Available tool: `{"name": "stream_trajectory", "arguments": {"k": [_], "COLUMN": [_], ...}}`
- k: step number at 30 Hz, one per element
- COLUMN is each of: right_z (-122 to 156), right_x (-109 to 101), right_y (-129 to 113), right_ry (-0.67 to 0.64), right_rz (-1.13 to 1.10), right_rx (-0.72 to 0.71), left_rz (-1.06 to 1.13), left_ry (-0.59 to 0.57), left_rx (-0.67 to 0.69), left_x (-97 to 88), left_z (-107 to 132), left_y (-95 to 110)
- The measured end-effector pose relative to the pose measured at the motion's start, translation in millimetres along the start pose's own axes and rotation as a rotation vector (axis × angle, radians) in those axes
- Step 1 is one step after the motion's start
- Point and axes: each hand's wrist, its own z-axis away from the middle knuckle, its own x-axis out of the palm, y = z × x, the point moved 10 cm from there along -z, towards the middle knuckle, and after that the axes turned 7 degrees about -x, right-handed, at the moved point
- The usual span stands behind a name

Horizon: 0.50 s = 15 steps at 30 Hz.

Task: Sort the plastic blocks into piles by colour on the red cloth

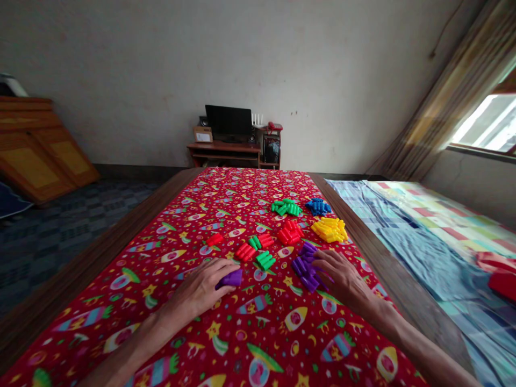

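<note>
Lying apart on the rocket-print cloth [226, 328], green blocks [286, 207], blue blocks [317, 206], red blocks [289, 233] and yellow blocks [329, 229] were untouched; a purple block [231, 278] was cupped by the left hand [197, 287], a purple heap [306, 267] touched by the spread right hand [342, 279].

A purple plastic piece [233, 278] is cupped under the left hand [197, 287] on a red rocket-print cloth [262, 328]. The right hand [342, 280] is held against a heap of purple pieces [305, 267].
</note>
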Motion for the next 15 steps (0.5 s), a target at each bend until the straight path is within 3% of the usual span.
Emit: {"name": "stream_trajectory", "arguments": {"k": [7, 11, 15], "right_z": [14, 0, -30], "right_x": [3, -7, -12], "right_y": [2, 3, -23], "right_ry": [0.0, 0.074, 0.11], "right_rz": [-0.003, -0.023, -0.219], "right_rx": [-0.025, -0.009, -0.032], "left_rz": [0.121, 0.192, 0.269], "left_ry": [0.119, 0.194, 0.226], "left_rx": [-0.04, -0.086, -0.159], "left_x": [-17.9, -31.2, -37.5], "left_z": [-6, -12, -14], "left_y": [-6, -10, -6]}}
